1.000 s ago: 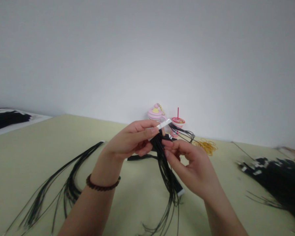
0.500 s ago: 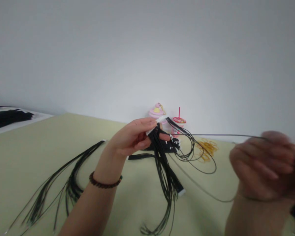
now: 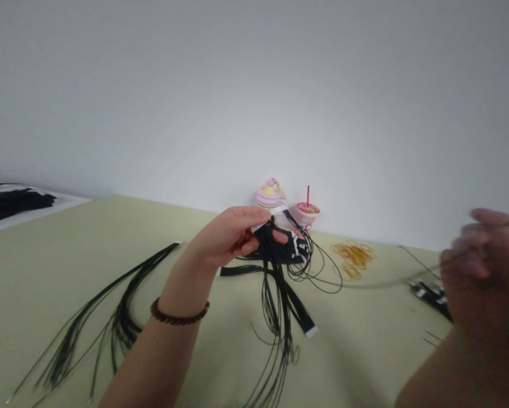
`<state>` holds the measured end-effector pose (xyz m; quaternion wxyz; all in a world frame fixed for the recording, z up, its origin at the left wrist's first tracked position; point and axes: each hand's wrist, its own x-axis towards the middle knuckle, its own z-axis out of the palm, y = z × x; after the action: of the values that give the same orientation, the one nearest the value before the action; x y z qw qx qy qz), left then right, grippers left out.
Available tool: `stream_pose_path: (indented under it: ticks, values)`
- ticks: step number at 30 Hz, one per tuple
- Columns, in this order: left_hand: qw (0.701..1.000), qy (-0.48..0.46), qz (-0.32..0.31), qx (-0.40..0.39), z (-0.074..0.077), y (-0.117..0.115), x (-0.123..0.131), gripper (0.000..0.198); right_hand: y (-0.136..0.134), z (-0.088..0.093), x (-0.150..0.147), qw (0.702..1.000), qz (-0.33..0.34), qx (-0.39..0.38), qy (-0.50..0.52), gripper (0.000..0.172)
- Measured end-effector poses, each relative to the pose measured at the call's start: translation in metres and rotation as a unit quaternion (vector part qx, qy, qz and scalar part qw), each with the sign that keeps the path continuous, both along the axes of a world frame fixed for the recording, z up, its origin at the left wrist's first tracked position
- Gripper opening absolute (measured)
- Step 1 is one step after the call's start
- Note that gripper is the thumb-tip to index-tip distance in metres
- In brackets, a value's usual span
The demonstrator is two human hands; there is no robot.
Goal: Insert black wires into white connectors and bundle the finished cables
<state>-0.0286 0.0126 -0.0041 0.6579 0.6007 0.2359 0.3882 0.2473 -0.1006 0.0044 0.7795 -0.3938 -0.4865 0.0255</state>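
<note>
My left hand [image 3: 226, 241], with a brown bead bracelet on its wrist, is closed on a white connector [image 3: 275, 213] from which a bundle of thin black wires [image 3: 279, 300] hangs down to the table. My right hand [image 3: 487, 269] is far to the right, blurred by motion, its fingers curled round a single thin black wire [image 3: 377, 283] that stretches back toward the bundle. Loops of wire [image 3: 317, 269] lie under the connector.
A yellow-green table [image 3: 67, 255] meets a white wall. A pink cupcake toy [image 3: 268, 195] and a small red cup with a straw [image 3: 307, 213] stand at the back. Yellow rubber bands [image 3: 354, 254] lie nearby. More black wires lie at left [image 3: 97, 317] and right [image 3: 430, 292].
My right hand left the connector and swept out to the right, pulling one black wire out of the bundle. The left hand stayed put with the connector.
</note>
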Motion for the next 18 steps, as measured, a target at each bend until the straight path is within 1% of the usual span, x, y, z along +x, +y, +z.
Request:
stream_pose_path:
  ticks: [1,2,3,4,5,8,11,13,18]
  values:
    - [1.000,0.011,0.007,0.004,0.001,-0.001,0.001,0.021,0.001,-0.001,-0.016,0.999,0.017,-0.028,0.003,0.016]
    - [1.000,0.020,0.011,0.006,0.001,-0.002,0.002,0.022,0.004,-0.002,-0.031,0.997,0.051,-0.061,-0.017,0.020]
    - [1.000,0.026,0.015,0.007,0.002,-0.002,0.003,0.022,0.007,-0.005,-0.044,0.992,0.081,-0.079,-0.054,0.017]
    - [0.999,0.027,0.018,0.007,0.002,-0.003,0.004,0.021,0.011,-0.009,-0.056,0.986,0.091,-0.105,-0.093,0.012]
    - [0.999,0.025,0.019,0.007,0.002,-0.003,0.005,0.021,0.016,-0.013,-0.067,0.977,0.092,-0.135,-0.136,0.007]
    - [1.000,0.014,0.016,0.008,0.001,-0.002,0.006,0.021,0.030,-0.024,-0.090,0.966,0.047,-0.132,-0.217,0.016]
    - [1.000,0.013,0.011,0.016,0.000,-0.001,0.005,0.022,0.041,-0.032,-0.101,0.958,0.013,-0.103,-0.266,0.017]
    - [1.000,0.014,0.007,0.021,0.000,0.000,0.004,0.022,0.045,-0.035,-0.102,0.956,0.005,-0.100,-0.276,0.018]
    - [1.000,0.021,0.004,0.009,0.003,-0.004,0.008,0.022,0.052,-0.038,-0.100,0.955,0.035,-0.129,-0.264,0.021]
